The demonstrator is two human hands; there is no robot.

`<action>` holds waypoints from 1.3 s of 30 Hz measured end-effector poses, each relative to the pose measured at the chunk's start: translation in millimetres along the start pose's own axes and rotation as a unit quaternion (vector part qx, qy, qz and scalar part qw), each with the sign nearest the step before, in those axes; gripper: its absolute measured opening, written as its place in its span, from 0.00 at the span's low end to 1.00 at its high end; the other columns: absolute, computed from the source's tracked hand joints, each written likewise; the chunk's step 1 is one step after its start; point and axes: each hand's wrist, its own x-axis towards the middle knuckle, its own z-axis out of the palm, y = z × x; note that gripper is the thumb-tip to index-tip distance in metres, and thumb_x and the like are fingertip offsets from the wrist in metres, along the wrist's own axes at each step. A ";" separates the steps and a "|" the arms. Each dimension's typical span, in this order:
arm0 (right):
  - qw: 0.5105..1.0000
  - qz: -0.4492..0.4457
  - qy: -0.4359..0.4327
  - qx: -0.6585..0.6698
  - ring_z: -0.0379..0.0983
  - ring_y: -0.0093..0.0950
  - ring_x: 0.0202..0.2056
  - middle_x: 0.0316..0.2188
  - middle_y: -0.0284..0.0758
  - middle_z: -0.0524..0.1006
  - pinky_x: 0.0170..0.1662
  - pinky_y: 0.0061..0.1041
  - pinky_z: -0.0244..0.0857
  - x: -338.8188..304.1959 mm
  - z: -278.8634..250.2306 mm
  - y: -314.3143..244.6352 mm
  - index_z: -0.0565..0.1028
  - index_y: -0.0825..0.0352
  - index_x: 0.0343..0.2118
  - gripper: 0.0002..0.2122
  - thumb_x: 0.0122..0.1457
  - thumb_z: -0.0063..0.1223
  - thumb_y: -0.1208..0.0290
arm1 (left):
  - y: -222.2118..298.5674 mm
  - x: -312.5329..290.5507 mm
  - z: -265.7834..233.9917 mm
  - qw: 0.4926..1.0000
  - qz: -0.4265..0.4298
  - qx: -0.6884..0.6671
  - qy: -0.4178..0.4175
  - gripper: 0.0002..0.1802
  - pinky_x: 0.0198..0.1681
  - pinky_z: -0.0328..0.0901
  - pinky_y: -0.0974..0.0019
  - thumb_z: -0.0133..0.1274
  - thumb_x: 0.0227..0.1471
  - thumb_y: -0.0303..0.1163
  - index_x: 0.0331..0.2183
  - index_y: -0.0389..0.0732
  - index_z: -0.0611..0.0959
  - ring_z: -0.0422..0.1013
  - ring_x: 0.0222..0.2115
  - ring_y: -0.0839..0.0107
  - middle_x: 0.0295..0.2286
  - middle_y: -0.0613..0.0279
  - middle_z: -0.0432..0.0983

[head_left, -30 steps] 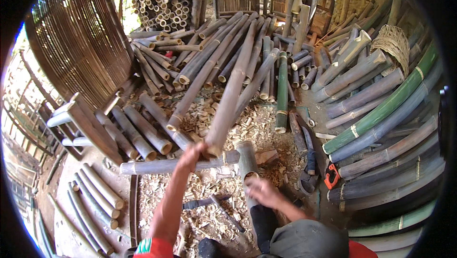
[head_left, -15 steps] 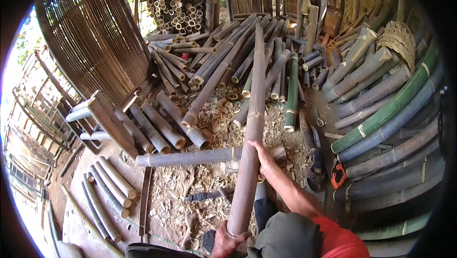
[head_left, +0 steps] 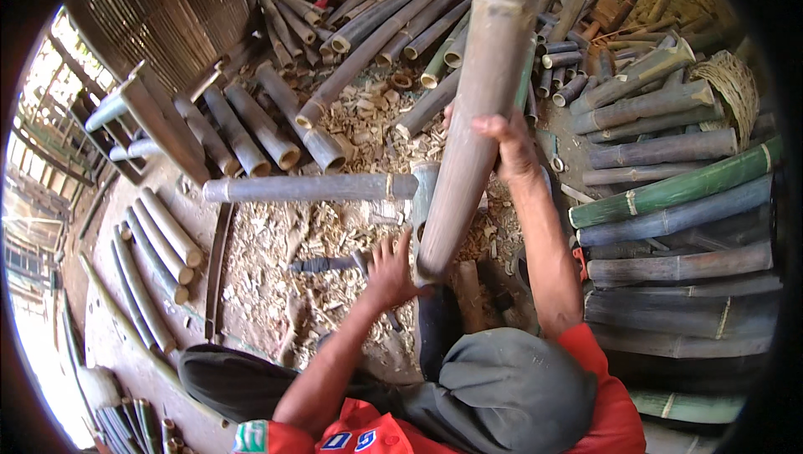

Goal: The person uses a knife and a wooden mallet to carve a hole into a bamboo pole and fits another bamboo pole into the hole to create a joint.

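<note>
A thick brown bamboo pole [head_left: 473, 144] slants up and away from me, its upper end outside the view. My right hand [head_left: 512, 146] is closed round its right side, about midway along the visible part. My left hand [head_left: 390, 271] is open with fingers spread, beside the pole's near end; whether the thumb touches it I cannot tell. Just beyond that hand lies a tool with a dark wrapped part [head_left: 324, 264], partly hidden by the fingers. A grey bamboo length [head_left: 309, 188] lies crosswise to the left of the pole, and a shorter bamboo piece [head_left: 424, 179] shows beside the pole.
Pale wood shavings [head_left: 276, 261] cover the ground before me. Thin bamboo pieces [head_left: 163, 236] lie at left, near a wooden stand [head_left: 163, 123]. Cut bamboo poles [head_left: 368, 77] are heaped at the back. Green and grey poles [head_left: 677, 186] are stacked at right, beside a red-handled tool [head_left: 580, 263].
The pole has come nearer and higher, its far end leaving the view. My left hand has let go of its near end and opened. My right hand still holds it. The view has tilted down.
</note>
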 end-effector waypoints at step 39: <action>0.951 -0.001 -0.119 -0.285 0.73 0.26 0.48 0.44 0.34 0.78 0.54 0.30 0.67 -94.3 12.4 -47.8 0.76 0.69 0.50 0.28 0.43 0.74 0.71 | 189.3 -29.4 -255.1 0.762 0.406 -0.368 0.346 0.44 0.43 0.74 0.55 0.73 0.26 0.29 0.48 0.21 0.73 0.81 0.36 0.43 0.30 0.34 0.81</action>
